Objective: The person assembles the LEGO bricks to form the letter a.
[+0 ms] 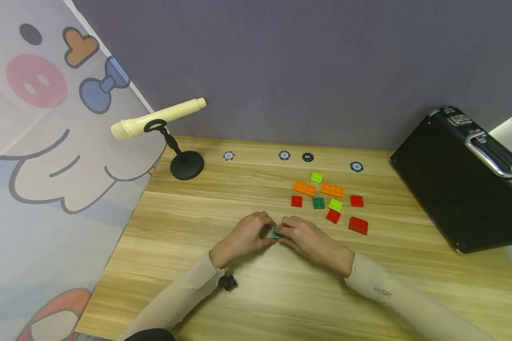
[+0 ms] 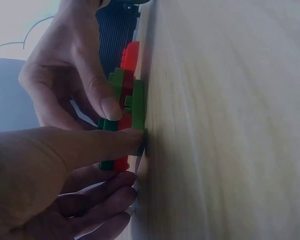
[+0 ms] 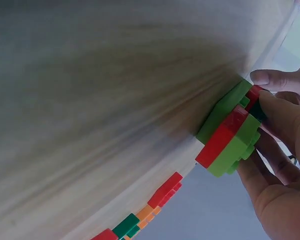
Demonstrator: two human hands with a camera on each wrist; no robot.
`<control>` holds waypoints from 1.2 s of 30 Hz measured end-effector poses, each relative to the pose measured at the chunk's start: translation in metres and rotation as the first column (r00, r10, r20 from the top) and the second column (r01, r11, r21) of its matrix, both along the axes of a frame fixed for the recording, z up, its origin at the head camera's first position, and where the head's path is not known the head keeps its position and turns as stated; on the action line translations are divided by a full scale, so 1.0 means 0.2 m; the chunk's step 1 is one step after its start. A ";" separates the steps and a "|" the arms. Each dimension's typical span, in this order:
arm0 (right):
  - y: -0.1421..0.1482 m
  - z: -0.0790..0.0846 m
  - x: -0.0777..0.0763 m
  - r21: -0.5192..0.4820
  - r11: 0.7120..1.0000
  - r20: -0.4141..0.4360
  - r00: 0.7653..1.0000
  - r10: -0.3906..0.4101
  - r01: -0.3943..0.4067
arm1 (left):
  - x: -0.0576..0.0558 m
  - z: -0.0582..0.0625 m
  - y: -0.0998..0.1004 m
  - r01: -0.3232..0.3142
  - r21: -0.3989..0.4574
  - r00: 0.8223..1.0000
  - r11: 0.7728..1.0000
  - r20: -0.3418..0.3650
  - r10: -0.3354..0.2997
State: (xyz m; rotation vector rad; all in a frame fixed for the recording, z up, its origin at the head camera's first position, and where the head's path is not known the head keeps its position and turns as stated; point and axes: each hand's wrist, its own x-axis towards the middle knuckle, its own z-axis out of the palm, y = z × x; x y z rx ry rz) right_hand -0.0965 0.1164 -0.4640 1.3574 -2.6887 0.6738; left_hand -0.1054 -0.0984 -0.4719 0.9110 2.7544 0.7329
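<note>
A small stack of toy building bricks (image 3: 222,137) stands on the table between my hands, with a long green brick (image 3: 225,110) at the bottom. Red bricks sit on that one, topped by a light green brick (image 3: 235,150) on one side and a dark green brick (image 1: 275,232) on the other. My left hand (image 1: 249,234) pinches the stack's left end, thumb along the lower layers. From the other side, my right hand (image 1: 305,237) grips the dark green brick, its thumb (image 2: 110,107) right at that brick. Fingers hide part of the stack.
Loose red, orange, dark green and lime bricks (image 1: 333,190) lie beyond my right hand. Several poker chips (image 1: 284,155) line the back edge. A cream microphone (image 1: 166,116) on a black stand is at back left; a black case (image 1: 461,180) stands right. A small black object (image 1: 228,282) lies by my left sleeve.
</note>
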 end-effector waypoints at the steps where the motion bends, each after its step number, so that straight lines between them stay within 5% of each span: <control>1: 0.00 0.00 0.00 0.007 1.000 -0.008 1.000 -0.001 0.001 | 0.00 0.00 0.00 0.000 0.000 1.000 1.000 -0.001 0.000; 9: -0.01 0.01 0.02 0.030 1.000 -0.035 0.999 -0.004 0.005 | 0.01 0.00 0.00 -0.011 -0.014 1.000 1.000 -0.005 0.011; 22: 0.05 0.05 0.04 0.066 0.997 0.040 0.999 -0.031 0.028 | 0.01 0.01 0.00 -0.008 -0.010 1.000 1.000 0.011 0.008; 30: 0.13 0.08 -0.11 0.023 0.989 -0.010 0.989 -0.146 0.147 | 0.02 0.01 0.00 -0.007 -0.016 1.000 1.000 0.004 0.007; 36: 0.16 0.05 -0.21 0.118 0.977 0.020 0.983 -0.182 0.179 | 0.04 0.02 0.00 0.044 -0.018 0.998 0.999 -0.040 -0.044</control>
